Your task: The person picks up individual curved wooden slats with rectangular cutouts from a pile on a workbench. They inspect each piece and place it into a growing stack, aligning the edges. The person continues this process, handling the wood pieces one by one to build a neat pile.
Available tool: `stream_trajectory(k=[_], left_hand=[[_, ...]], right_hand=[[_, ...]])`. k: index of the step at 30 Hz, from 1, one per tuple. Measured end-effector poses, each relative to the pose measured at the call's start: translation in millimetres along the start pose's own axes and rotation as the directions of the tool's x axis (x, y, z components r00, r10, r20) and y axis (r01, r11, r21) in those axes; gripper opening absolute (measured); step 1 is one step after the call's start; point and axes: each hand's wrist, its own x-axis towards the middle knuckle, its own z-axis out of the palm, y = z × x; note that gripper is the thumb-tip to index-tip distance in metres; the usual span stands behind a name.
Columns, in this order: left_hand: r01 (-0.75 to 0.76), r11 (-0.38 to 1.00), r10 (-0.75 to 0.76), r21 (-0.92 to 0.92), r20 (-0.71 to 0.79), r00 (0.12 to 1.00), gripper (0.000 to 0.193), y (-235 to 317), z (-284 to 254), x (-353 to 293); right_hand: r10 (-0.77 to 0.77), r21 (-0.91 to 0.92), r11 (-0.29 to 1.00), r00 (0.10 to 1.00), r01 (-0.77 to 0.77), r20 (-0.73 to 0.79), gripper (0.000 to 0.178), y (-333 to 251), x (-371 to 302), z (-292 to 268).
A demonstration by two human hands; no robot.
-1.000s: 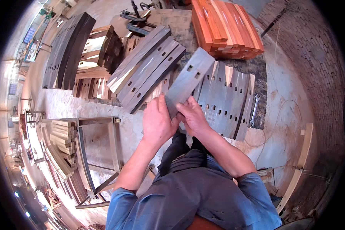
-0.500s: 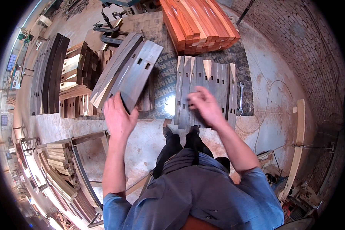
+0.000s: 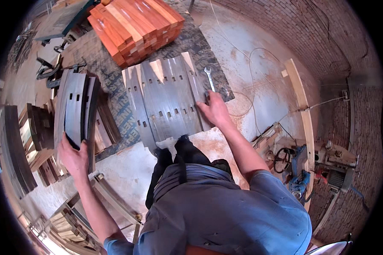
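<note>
Several dark, slotted wooden slats (image 3: 168, 100) lie side by side on the table before me, some with pale sapwood streaks. At the right edge of this row, my right hand (image 3: 215, 109) is closed on the outermost slat (image 3: 194, 87), its thumb over the face and the other fingers partly hidden at the far side. To the left, my left hand (image 3: 73, 157) grips the near end of another slotted slat (image 3: 75, 108), thumb on one side and fingers on the other. That slat lies on a small stack of similar dark pieces.
Behind the row stands a stack of orange-red wooden pieces (image 3: 136, 29). An open-ended wrench (image 3: 209, 78) lies by the table's right edge. Clamps (image 3: 51, 70) sit at the back left, with more stacked wood (image 3: 12, 144) at far left. A pale plank (image 3: 302, 114) stands at right.
My view has swung to the right. My right hand has moved from above the slats to the row's right edge. My left hand stays at the end of the slat on the stack.
</note>
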Motion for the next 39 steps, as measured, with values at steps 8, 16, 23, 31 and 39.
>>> stream_trajectory(k=[8,16,23,31,39], left_hand=[[-0.002,0.999,0.001,0.052,0.010,1.000,0.067,-0.7,4.0,9.7],[0.102,0.995,-0.101,-0.004,0.062,0.993,0.067,9.3,0.0,15.0],[0.130,0.991,-0.126,-0.034,0.110,0.986,0.067,8.3,-2.8,22.4],[0.126,0.986,-0.120,-0.109,0.064,0.991,0.068,11.8,-4.4,19.9],[0.120,0.985,-0.115,-0.126,0.047,0.992,0.064,11.0,-10.5,15.0]], right_hand=[[0.105,-0.128,0.988,0.982,-0.085,0.158,0.050,-19.5,1.4,5.2],[0.058,-0.125,0.991,0.987,-0.039,0.150,0.047,-3.0,7.5,17.9],[-0.016,0.075,0.997,0.994,0.008,0.106,0.043,8.4,9.5,19.9],[-0.130,-0.076,0.987,0.984,0.140,0.121,0.041,2.0,18.5,24.3],[-0.141,-0.144,0.976,0.977,0.165,0.162,0.049,11.8,21.0,32.4]])
